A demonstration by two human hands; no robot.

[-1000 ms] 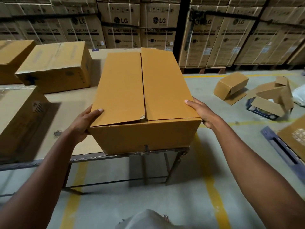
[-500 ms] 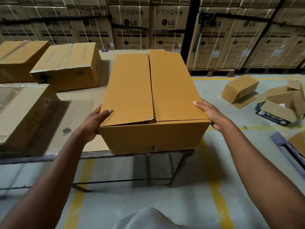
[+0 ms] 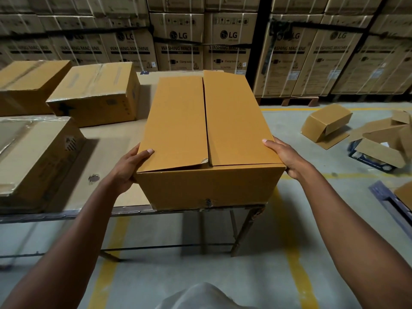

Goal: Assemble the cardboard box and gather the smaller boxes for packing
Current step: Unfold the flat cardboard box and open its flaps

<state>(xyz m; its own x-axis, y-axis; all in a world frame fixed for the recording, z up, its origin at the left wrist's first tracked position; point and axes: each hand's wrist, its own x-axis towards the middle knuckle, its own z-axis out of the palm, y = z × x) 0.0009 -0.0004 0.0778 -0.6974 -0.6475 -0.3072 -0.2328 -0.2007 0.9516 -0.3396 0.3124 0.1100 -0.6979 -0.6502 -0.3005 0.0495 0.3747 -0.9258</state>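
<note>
A tall brown cardboard box (image 3: 207, 130) stands at the right end of the metal-framed table (image 3: 107, 150), its two top flaps folded shut with a seam down the middle. My left hand (image 3: 131, 166) grips its near left top corner, thumb lying on the left flap. My right hand (image 3: 283, 155) holds the near right top edge, thumb on the right flap. A smaller open box (image 3: 325, 123) lies tipped on the floor to the right, beside a loose opened carton (image 3: 383, 143).
Three taped cartons (image 3: 95, 92) (image 3: 29, 85) (image 3: 33, 157) occupy the table's left side. Stacked LG washing machine cartons (image 3: 180, 41) form a wall behind. A blue pallet (image 3: 392, 199) sits at the right edge. Yellow lines mark the concrete floor.
The view has shifted slightly, so the box sits a little further right in frame. Both hands keep the same hold on the box's near corners.
</note>
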